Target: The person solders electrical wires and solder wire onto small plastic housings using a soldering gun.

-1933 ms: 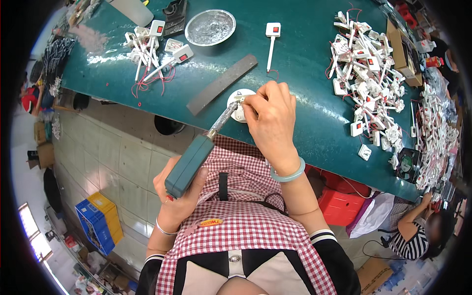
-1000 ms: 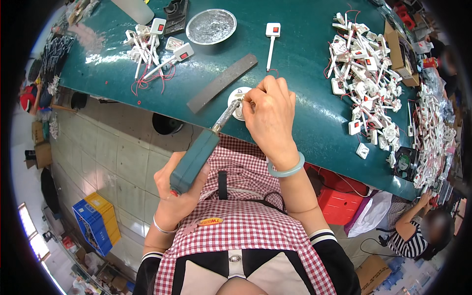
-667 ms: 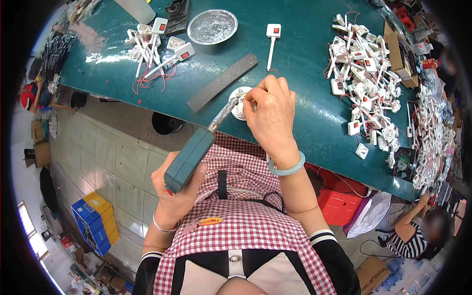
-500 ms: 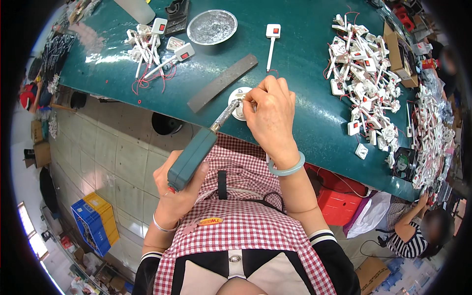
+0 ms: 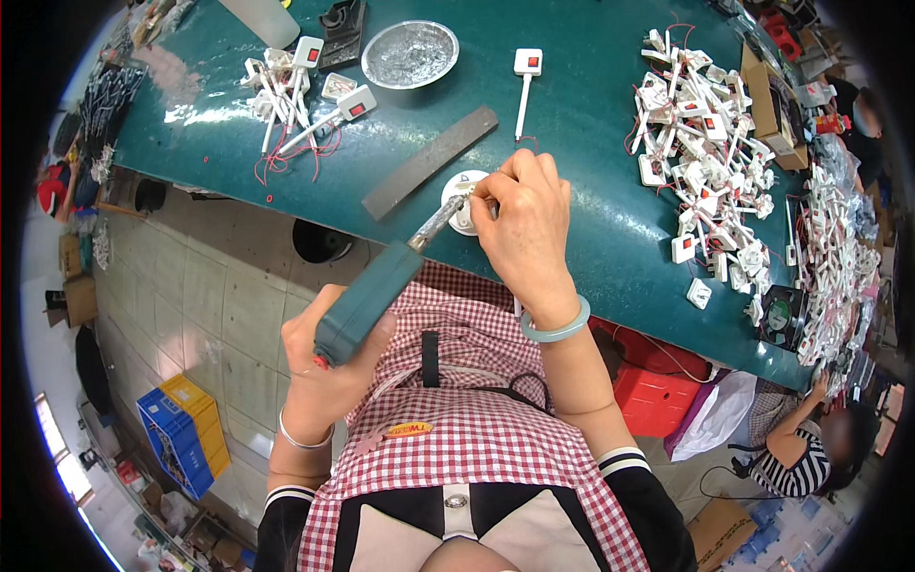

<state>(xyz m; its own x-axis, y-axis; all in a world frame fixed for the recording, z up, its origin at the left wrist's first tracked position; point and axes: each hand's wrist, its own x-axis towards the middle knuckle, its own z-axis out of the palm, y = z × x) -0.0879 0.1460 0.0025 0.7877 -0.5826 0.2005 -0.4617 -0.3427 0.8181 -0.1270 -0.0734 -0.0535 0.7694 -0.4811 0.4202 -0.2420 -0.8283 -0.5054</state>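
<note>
My left hand [image 5: 329, 362] is closed around the green handle of a soldering iron [image 5: 367, 300]. The iron's metal barrel slants up to the right, and its tip is at a round white plastic part [image 5: 456, 222] near the table's front edge. Over the right side of that part, my right hand [image 5: 524, 224] has its thumb and fingers pinched together. Whatever they hold is hidden, though a thin red wire shows just beyond the knuckles. Farther back lies a white piece with a red switch [image 5: 528, 63] and a long stem pointing toward my right hand.
A dark flat bar [image 5: 429, 164] lies left of the round part. Behind it are a metal bowl [image 5: 410, 54] and a small pile of white switch pieces [image 5: 286, 86]. A large heap of similar pieces [image 5: 710, 143] covers the right side, beside a cardboard box [image 5: 774, 110]. Another person sits at far right.
My left hand and the iron's handle have shifted slightly down and left, while the tip stays at the round part. My right hand has hardly moved.
</note>
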